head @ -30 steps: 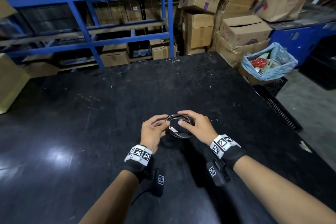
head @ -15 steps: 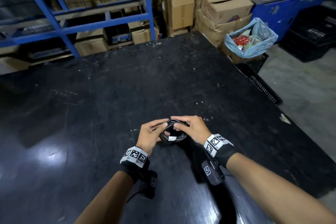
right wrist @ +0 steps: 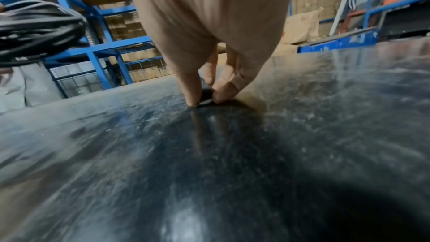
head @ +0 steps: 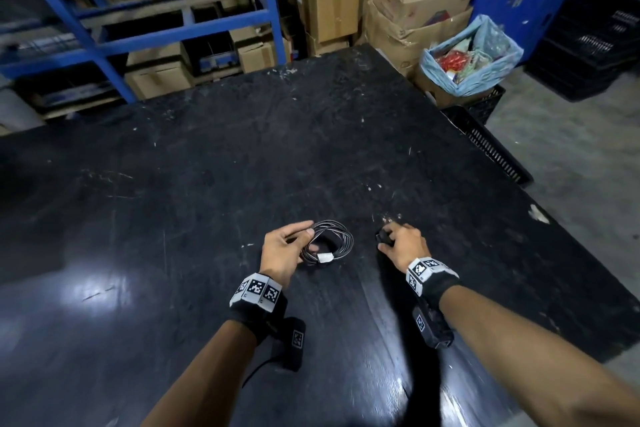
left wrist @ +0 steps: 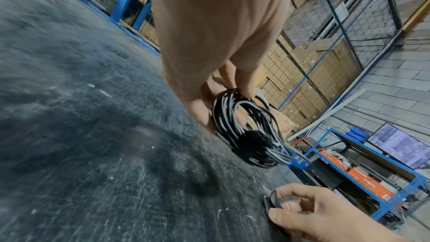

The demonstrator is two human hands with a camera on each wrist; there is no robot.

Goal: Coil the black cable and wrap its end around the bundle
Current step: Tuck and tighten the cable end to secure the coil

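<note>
The black cable (head: 343,233) is wound into a small coil with a white label (head: 325,257) on it. My left hand (head: 294,243) holds the coil by its left side just above the black table (head: 311,149), fingers through the loop; the left wrist view shows this cable (left wrist: 246,130) pinched under the left hand's fingers (left wrist: 244,87). My right hand (head: 391,239) is apart from the coil, to its right. It pinches a small black object (head: 382,236) that lies on the table. The right wrist view shows that small black object (right wrist: 206,97) between thumb and fingertips (right wrist: 193,95). What the object is cannot be told.
Blue shelving (head: 194,28) with cardboard boxes stands behind the table. More boxes (head: 415,0) and a blue-lined bin of rubbish (head: 471,52) sit at the back right. A black crate (head: 485,146) lies by the table's right edge.
My right hand has let go of the coil and moved right, down onto the small black object on the table. The left hand alone keeps the coil. The head view has tilted downward.
</note>
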